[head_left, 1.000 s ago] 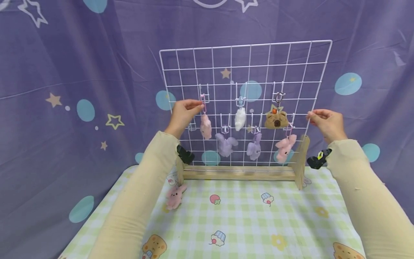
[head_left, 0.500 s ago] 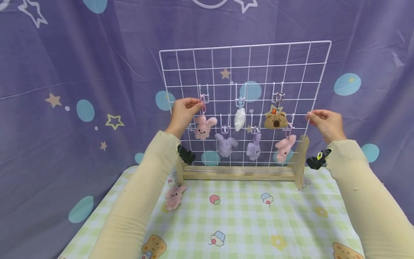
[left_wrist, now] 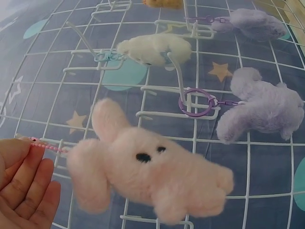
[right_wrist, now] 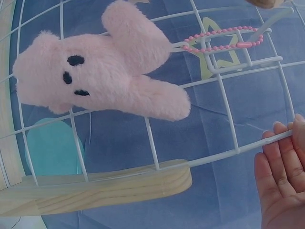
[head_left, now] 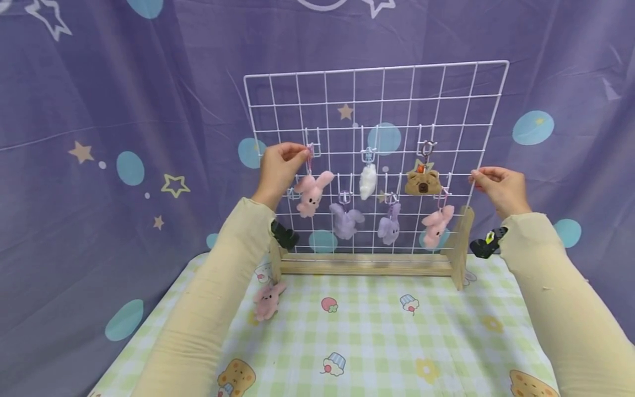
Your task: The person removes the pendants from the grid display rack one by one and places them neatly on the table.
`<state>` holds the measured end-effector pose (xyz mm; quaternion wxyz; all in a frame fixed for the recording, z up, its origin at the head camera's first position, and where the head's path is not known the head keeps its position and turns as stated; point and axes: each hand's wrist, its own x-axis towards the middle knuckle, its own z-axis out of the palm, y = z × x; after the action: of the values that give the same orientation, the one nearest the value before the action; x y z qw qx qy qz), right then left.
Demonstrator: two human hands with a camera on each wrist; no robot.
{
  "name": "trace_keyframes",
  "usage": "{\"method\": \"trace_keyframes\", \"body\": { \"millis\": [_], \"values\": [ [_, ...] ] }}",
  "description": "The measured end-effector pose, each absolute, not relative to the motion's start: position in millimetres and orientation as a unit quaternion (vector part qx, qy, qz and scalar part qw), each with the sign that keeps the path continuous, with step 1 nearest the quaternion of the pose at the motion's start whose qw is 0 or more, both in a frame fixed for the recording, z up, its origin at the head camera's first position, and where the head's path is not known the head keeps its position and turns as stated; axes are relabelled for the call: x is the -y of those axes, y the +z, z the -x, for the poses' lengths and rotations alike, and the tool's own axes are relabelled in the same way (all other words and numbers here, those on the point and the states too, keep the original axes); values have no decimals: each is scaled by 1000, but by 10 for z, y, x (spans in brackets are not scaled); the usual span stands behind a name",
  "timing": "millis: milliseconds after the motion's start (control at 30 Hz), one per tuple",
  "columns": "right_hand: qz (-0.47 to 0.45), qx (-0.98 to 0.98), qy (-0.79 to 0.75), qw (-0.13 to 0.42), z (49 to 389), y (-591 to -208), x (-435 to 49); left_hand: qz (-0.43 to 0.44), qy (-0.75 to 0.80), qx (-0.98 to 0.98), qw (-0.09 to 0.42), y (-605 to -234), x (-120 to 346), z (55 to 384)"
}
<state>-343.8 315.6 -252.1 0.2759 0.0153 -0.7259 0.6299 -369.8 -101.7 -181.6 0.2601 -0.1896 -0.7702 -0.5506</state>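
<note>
Left hand (head_left: 280, 168) is basically closed, pinching a pink bead chain (left_wrist: 53, 148), and the pink bunny plush (head_left: 311, 196) dangles right under it. Right hand (head_left: 501, 186) pinches the side wire of the white grid (head_left: 354, 70), with a second pink bunny (head_left: 437, 227) hanging lower left of that hand.

On the grid's (head_left: 354, 101) left, can't make out the top of the pink chain (head_left: 310, 162), covered by the left hand's (head_left: 279, 172) fingertips, nor tell of any hold on the hook (head_left: 316, 150). Below the grid, can't follow the sleeves (head_left: 198, 309) past the bottom edge. Beside the grid, can see the right hand (right_wrist: 286, 181) only partly from its wrist, cut by the right edge. Toward the grid's right, from the left wrist, can catch just a strip of the bear (left_wrist: 164, 4), cut by the top edge.
</note>
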Motion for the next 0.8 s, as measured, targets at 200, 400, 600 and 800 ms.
{"method": "trace_keyframes", "body": {
  "millis": [200, 400, 600, 800],
  "values": [
    [-39, 713, 641, 281, 3551, -2608, -3245, 181, -542, 770, 285, -1777, 1006, 3657],
    [-29, 718, 632, 289, 3568, -2603, -3248, 177, -549, 762, 294, -1740, 1009, 3634],
    [-51, 694, 665, 269, 3789, -2730, -3458, 189, -572, 744, 290, -1731, 1019, 3620],
    [-54, 686, 679, 255, 4074, -2893, -3695, 193, -599, 724, 281, -1761, 1060, 3567]
  ]
}}
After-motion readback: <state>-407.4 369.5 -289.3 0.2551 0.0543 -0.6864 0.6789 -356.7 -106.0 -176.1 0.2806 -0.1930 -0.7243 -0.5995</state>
